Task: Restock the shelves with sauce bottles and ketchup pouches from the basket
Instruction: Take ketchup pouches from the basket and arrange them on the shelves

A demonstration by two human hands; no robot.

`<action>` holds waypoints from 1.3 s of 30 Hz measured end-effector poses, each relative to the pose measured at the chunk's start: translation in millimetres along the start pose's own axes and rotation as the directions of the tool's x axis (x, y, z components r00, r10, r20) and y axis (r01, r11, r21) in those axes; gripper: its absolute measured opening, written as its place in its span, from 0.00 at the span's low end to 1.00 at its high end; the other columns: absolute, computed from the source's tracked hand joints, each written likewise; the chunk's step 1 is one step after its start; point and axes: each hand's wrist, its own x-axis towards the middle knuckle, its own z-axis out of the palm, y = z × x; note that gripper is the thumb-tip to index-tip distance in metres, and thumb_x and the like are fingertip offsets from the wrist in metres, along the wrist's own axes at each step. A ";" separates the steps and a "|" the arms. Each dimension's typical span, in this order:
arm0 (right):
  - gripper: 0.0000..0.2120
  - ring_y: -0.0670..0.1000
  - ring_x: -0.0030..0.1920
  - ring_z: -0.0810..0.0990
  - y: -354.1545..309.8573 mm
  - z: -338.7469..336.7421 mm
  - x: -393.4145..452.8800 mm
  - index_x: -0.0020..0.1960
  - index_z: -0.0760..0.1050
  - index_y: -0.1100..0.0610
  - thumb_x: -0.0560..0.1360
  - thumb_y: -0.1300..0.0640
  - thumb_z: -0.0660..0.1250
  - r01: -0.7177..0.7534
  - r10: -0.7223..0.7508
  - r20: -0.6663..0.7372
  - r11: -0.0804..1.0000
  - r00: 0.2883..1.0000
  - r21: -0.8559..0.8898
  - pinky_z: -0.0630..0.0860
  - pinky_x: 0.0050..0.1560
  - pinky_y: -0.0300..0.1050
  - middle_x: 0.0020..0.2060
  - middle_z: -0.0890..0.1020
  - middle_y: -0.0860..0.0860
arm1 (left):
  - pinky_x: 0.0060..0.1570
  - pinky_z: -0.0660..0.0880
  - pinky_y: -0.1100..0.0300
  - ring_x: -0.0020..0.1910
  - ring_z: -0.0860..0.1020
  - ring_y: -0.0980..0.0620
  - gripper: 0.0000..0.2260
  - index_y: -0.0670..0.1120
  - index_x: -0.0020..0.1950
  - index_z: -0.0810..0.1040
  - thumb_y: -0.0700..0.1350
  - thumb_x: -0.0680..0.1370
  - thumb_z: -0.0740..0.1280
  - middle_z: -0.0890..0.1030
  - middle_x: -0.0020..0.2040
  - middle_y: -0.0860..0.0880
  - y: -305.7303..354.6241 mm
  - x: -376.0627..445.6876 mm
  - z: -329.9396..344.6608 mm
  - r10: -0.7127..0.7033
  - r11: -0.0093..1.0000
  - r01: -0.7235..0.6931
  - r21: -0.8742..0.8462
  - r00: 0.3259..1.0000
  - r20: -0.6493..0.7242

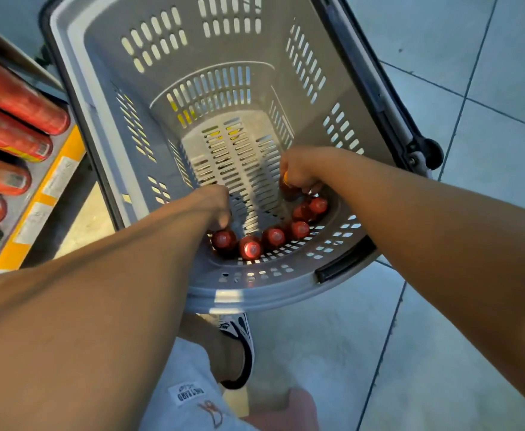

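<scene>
From the head view, both arms reach down into the grey basket (pixel 77 98), which stands on the tiled floor (pixel 488 88). The right hand (pixel 298 169) has its fingers curled around the top of a red sauce bottle (pixel 287 189), and holds it near the bottom of the basket. Just below this grip, along the near wall, the other bottles (pixel 275 236) stand upright in a curved row, their red caps turned to the camera. The left hand (pixel 216 206) is at the left end of this row, directly above the last bottle (pixel 223 239). Its fingers are bent downward, but I cannot tell if they already hold something, because the hand hides them. To the left of the left arm is the shelf (pixel 42 194) with a yellow edge, where red bottles (pixel 15 141) lie in a row. Under the basket, a shoe (pixel 242 340) and grey shorts (pixel 186 384) of the person are visible.
</scene>
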 end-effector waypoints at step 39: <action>0.05 0.51 0.30 0.77 -198.6 -33.6 -279.0 0.46 0.82 0.58 0.72 0.64 0.70 0.628 -0.240 -0.633 0.593 0.736 0.505 0.80 0.37 0.49 0.29 0.84 0.53 | 0.49 0.84 0.46 0.39 0.83 0.40 0.08 0.44 0.60 0.81 0.42 0.81 0.70 0.84 0.44 0.36 -182.9 -423.4 -2.1 -0.470 0.128 -0.698 -0.705 0.583 -0.663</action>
